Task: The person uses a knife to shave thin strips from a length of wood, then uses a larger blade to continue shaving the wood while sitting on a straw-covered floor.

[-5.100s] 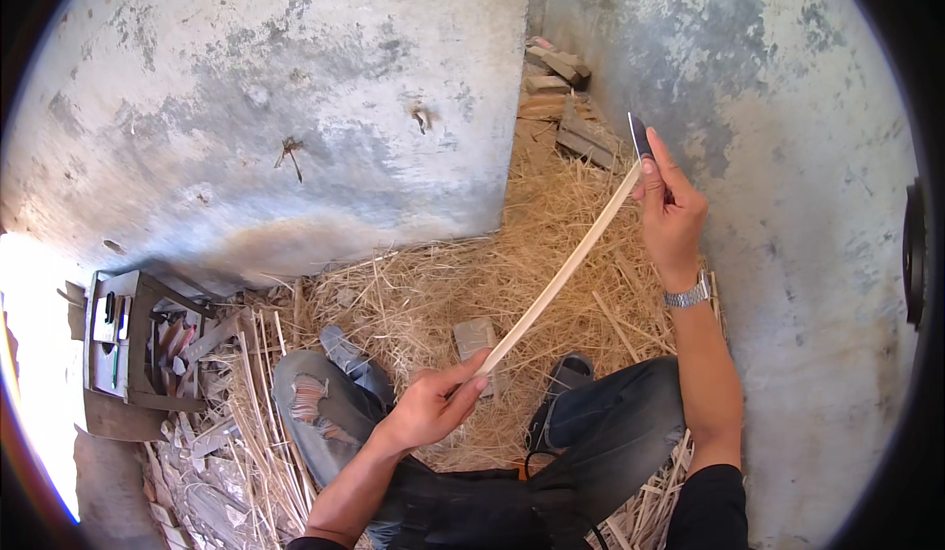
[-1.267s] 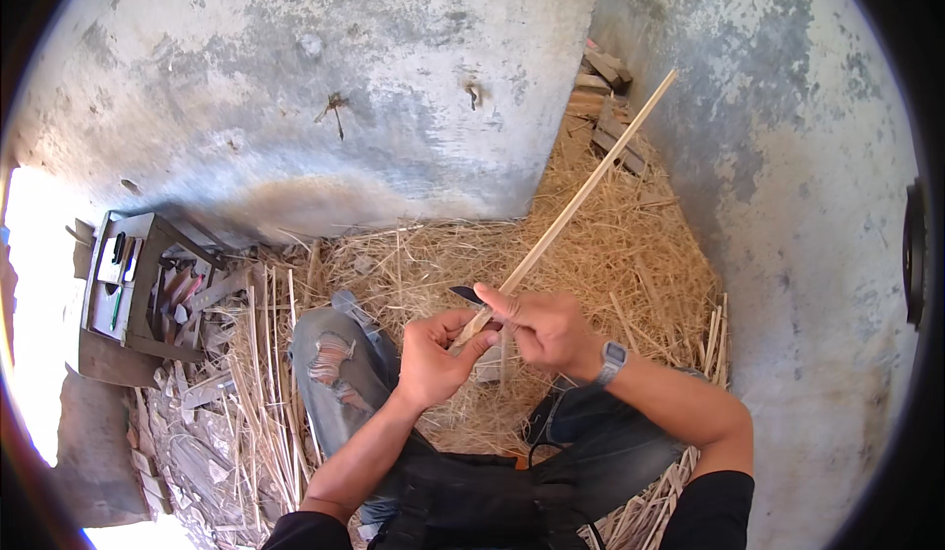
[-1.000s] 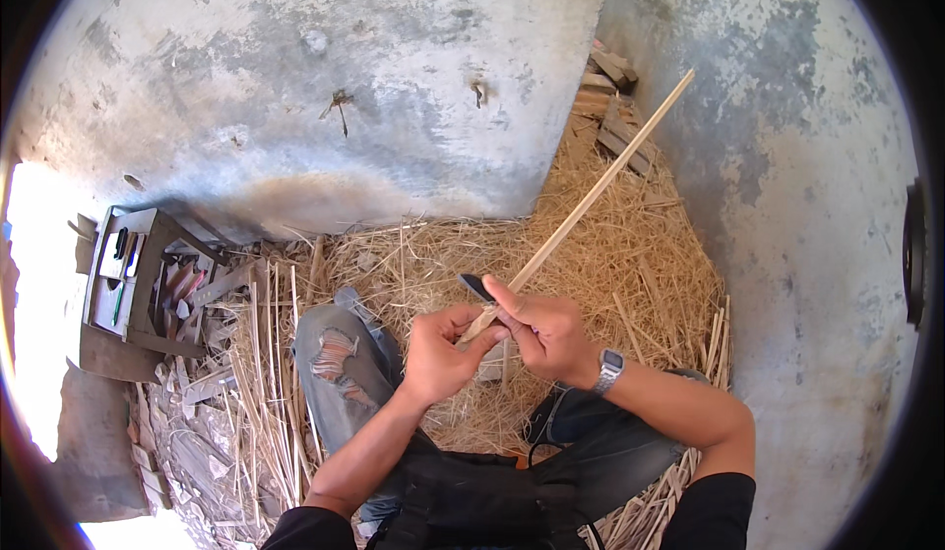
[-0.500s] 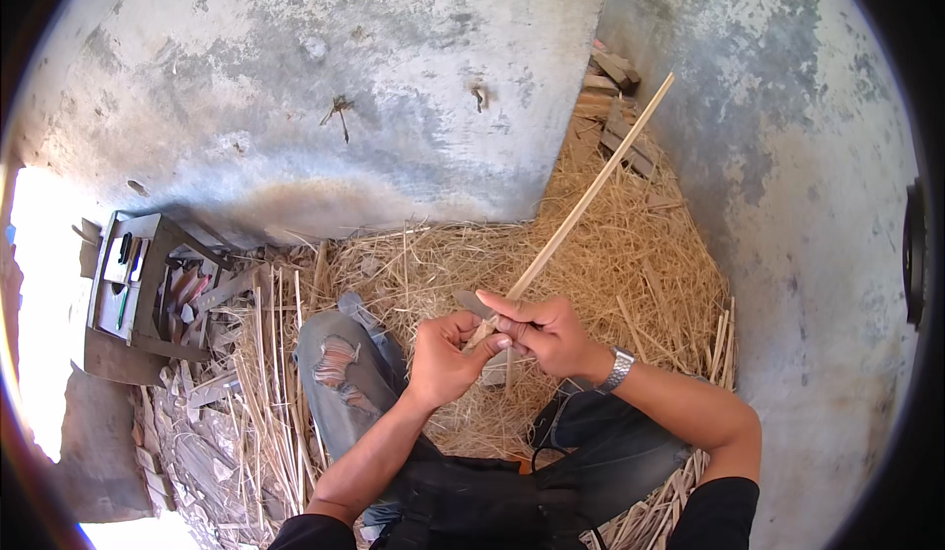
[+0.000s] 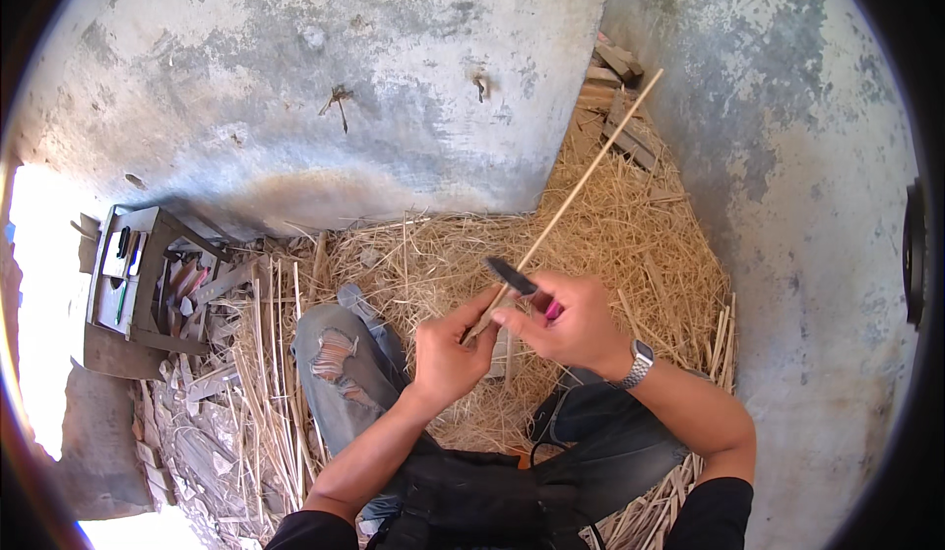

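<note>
A long, thin bamboo strip [image 5: 591,168] slants from my hands up toward the far right. My left hand [image 5: 452,351] is closed around its near end. In my right hand [image 5: 571,324] is a small knife [image 5: 511,275] with a dark blade and a bit of pink at the handle. The blade points up and left, lying across the strip just beyond my left hand. Whether its edge touches the strip I cannot tell. My right thumb reaches to the strip beside my left fingers. Most of the knife's handle is hidden in my right palm.
Straw-like shavings [image 5: 630,245] cover the floor ahead. Long strips [image 5: 281,422] lie beside my left knee. A small wooden stand [image 5: 138,275] holding pens is at the left. Wood pieces [image 5: 625,137] are stacked in the far corner between the worn walls [image 5: 394,48].
My right hand has moved slightly right and turned, bringing the knife blade up into plain view. The strip has turned and looks narrower. My left hand keeps hold of its near end.
</note>
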A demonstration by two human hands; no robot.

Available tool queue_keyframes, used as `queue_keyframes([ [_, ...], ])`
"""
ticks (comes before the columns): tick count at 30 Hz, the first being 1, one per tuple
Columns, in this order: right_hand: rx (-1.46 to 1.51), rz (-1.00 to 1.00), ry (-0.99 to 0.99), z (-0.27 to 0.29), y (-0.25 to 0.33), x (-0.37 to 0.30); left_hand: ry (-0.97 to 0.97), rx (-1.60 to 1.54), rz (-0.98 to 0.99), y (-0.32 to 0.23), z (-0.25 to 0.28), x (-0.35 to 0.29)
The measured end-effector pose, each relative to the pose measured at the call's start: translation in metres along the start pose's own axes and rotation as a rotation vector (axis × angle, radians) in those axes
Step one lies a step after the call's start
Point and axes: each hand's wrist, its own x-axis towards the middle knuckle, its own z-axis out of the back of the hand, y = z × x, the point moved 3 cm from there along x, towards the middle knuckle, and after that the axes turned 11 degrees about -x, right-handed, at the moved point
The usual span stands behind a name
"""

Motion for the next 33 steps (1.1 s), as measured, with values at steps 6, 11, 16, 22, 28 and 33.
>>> queue_keyframes([
  [6, -0.030, 0.222, 0.079, -0.020, -0.010, 0.000, 0.003, 0.066, -0.064, 0.010, -0.006, -0.004],
  [11, 0.034, 0.216, 0.258, -0.017, -0.013, -0.002, 0.123, -0.119, 0.130, 0.008, -0.005, -0.006],
  [16, 0.219, 0.220, 0.388, -0.021, -0.008, -0.010, 0.242, -0.315, 0.235, 0.011, 0.000, 0.002],
  [22, 0.305, 0.080, 0.128, 0.014, -0.016, -0.001, 0.089, -0.505, 0.214, 0.013, 0.006, 0.010],
  [28, 0.172, -0.190, -0.220, 0.030, -0.028, 0.008, 0.112, -0.507, 0.317, 0.008, 0.007, 0.004],
  [33, 0.143, -0.075, -0.161, 0.014, -0.032, 0.005, 0.095, -0.293, 0.150, 0.012, -0.003, -0.005],
])
